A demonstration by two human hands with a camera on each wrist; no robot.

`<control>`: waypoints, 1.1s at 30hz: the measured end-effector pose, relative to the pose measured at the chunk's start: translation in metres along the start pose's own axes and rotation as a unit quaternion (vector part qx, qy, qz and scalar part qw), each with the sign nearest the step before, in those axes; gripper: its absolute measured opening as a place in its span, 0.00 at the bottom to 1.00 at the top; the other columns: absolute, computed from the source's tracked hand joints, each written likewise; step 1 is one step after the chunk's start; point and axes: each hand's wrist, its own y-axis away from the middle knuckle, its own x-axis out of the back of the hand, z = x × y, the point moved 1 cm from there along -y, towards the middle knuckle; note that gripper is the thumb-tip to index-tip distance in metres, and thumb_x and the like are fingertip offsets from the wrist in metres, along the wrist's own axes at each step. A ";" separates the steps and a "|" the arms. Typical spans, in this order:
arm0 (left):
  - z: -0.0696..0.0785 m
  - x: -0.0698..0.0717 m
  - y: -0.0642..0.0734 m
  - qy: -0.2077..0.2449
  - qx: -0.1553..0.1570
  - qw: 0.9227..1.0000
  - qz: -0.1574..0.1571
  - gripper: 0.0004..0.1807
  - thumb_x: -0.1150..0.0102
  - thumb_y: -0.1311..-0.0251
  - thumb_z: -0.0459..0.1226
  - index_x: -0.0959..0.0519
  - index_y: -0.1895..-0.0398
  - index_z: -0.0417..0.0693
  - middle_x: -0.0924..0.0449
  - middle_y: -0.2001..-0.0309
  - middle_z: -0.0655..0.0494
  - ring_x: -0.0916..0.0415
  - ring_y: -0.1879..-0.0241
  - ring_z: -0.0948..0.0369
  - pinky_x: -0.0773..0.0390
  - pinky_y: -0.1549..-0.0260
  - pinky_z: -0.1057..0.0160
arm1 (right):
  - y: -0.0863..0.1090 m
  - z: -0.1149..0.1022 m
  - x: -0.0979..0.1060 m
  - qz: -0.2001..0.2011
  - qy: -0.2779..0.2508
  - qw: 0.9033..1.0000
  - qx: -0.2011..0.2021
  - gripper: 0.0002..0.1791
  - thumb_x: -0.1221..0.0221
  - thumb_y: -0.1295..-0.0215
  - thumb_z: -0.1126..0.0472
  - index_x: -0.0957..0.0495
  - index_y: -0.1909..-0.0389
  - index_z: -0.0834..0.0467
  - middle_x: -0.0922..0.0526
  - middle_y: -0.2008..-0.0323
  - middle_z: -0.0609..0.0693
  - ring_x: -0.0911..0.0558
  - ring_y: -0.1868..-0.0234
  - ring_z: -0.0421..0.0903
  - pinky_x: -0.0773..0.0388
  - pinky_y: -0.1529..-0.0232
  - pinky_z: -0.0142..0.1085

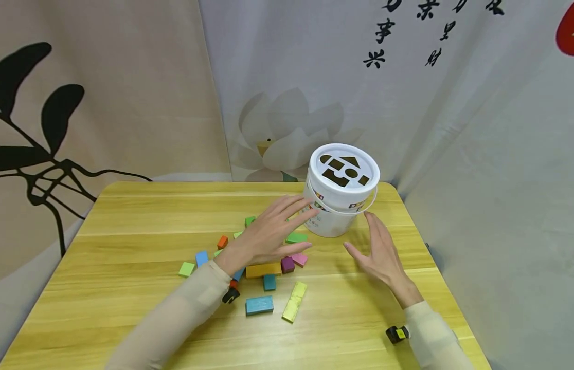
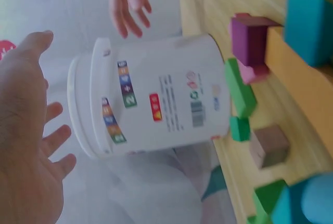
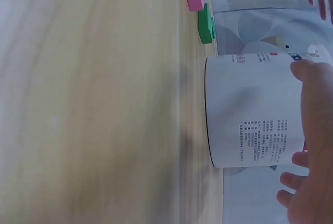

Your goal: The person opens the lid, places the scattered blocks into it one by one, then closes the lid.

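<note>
A white lidded bucket [image 1: 330, 221] stands upright near the back right of the table, its lid [image 1: 344, 167] cut with several shaped holes. My left hand [image 1: 273, 228] is held over the blocks, fingers spread and pointing at the bucket's left side. On the bucket's right, my right hand [image 1: 379, 252] has its fingers extended, fingertips near the handle [image 1: 368, 205]. Neither hand holds anything. Under and around the left hand lie colored blocks: an orange bar [image 1: 264, 270], a purple cube [image 1: 288, 265], a green block [image 1: 296, 238] and a pink block [image 1: 299, 259].
Nearer the front lie a blue block [image 1: 259, 305] and a yellow-green bar [image 1: 294, 302]. Farther left are a light green block [image 1: 186, 269] and a small orange-red block [image 1: 222, 242]. A printed curtain [image 1: 291, 77] hangs behind the wooden table [image 1: 129, 246].
</note>
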 end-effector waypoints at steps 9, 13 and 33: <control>0.010 -0.017 -0.036 -0.038 -0.018 0.999 -0.016 0.39 0.34 0.21 0.58 0.29 0.15 0.52 0.27 0.16 0.49 0.31 0.16 0.48 0.34 0.14 0.42 | -0.022 0.008 -0.008 0.004 -0.087 0.993 -0.077 0.65 0.24 0.32 0.42 0.57 0.06 0.47 0.43 0.10 0.62 0.40 0.10 0.68 0.41 0.16 0.74; 0.011 -0.025 -0.048 -0.074 -0.031 0.997 -0.013 0.36 0.35 0.21 0.58 0.25 0.19 0.50 0.23 0.19 0.49 0.28 0.19 0.49 0.33 0.15 0.44 | -0.031 0.008 -0.014 0.006 -0.125 0.988 -0.094 0.68 0.22 0.33 0.41 0.59 0.06 0.46 0.45 0.09 0.60 0.42 0.09 0.66 0.43 0.14 0.72; -0.004 -0.048 -0.077 -0.135 -0.037 0.990 0.006 0.18 0.32 0.21 0.54 0.14 0.43 0.53 0.08 0.47 0.56 0.16 0.40 0.54 0.23 0.28 0.52 | -0.057 0.013 -0.045 0.060 -0.317 0.935 -0.150 0.72 0.16 0.39 0.53 0.60 0.09 0.25 0.45 0.10 0.54 0.36 0.13 0.63 0.36 0.14 0.64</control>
